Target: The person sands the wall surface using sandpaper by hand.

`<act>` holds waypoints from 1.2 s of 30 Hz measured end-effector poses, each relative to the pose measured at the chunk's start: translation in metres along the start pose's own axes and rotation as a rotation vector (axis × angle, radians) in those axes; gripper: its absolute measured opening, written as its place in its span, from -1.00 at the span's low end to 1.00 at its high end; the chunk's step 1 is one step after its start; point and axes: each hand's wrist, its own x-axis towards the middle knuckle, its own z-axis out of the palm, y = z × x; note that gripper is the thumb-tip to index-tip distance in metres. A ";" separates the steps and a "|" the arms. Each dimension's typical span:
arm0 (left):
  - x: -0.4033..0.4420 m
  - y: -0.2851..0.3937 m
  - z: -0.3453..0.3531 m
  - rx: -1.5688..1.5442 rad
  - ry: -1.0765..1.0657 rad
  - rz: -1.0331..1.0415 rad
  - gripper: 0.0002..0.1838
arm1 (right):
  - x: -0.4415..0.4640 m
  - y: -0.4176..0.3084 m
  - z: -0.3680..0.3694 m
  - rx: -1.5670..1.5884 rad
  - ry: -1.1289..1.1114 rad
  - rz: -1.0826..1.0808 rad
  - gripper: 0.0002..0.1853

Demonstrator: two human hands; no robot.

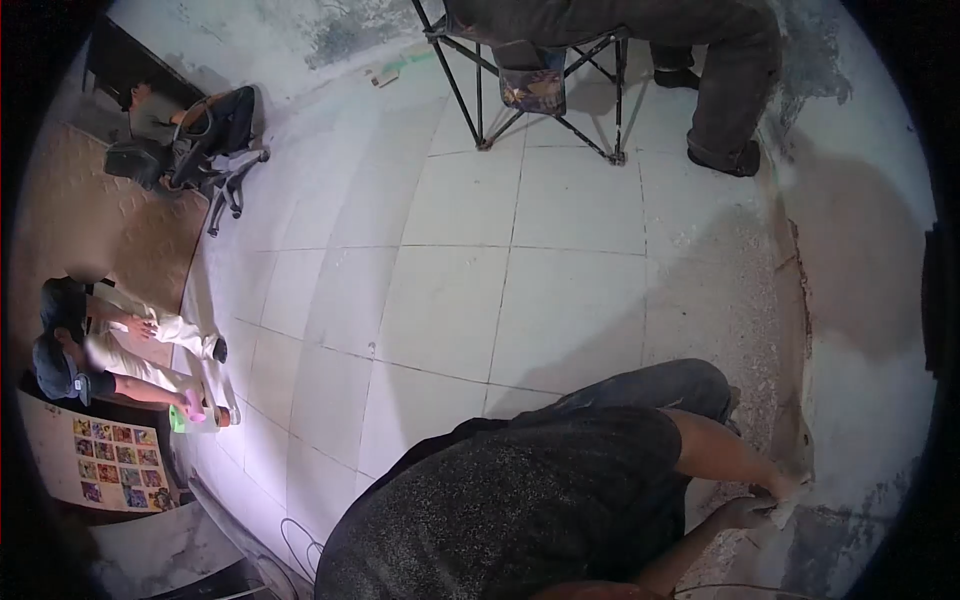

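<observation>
Low on the right, my dark, dust-speckled shirt (480, 510) and a bent jeans knee (680, 385) show. My left hand (783, 483) is at the foot of the wall (860, 430), its fingers bent and closed. Close beside it, my right hand (750, 512) is also curled. A small pale piece (786, 512) shows by the fingertips; its kind cannot be made out. Both hands are small and dim here, and partly cover what they grip. Grit (735, 360) and pale crumbs lie along the floor by the wall.
A person (735, 90) sits on a folding chair (535, 90) at the top. Two more people sit at left, one on an office chair (215, 170), one with a pink item (194, 404). A picture sheet (120, 460) is at lower left. Pale tiles (450, 300) cover the floor.
</observation>
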 end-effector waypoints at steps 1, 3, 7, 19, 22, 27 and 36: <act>-0.003 -0.003 0.001 0.031 -0.008 0.007 -0.24 | -0.004 -0.001 -0.001 0.003 0.002 0.006 -0.53; -0.007 -0.006 0.004 0.075 -0.001 0.022 -0.23 | -0.009 -0.002 -0.005 0.013 -0.004 0.017 -0.53; -0.023 -0.017 0.008 0.168 0.027 0.030 -0.22 | -0.018 0.007 -0.017 0.065 -0.138 -0.002 -0.54; -0.102 -0.023 0.033 0.314 0.189 -0.047 -0.18 | -0.049 -0.007 -0.011 -0.018 -0.335 -0.074 -0.54; -0.104 -0.013 0.038 0.324 0.222 -0.033 -0.16 | -0.052 -0.015 -0.012 -0.023 -0.351 -0.089 -0.54; -0.110 -0.011 0.034 0.272 0.244 -0.038 -0.16 | -0.054 -0.022 -0.014 -0.040 -0.387 -0.111 -0.53; -0.115 -0.006 0.030 0.202 0.296 -0.050 -0.14 | -0.054 -0.028 -0.019 -0.030 -0.432 -0.125 -0.53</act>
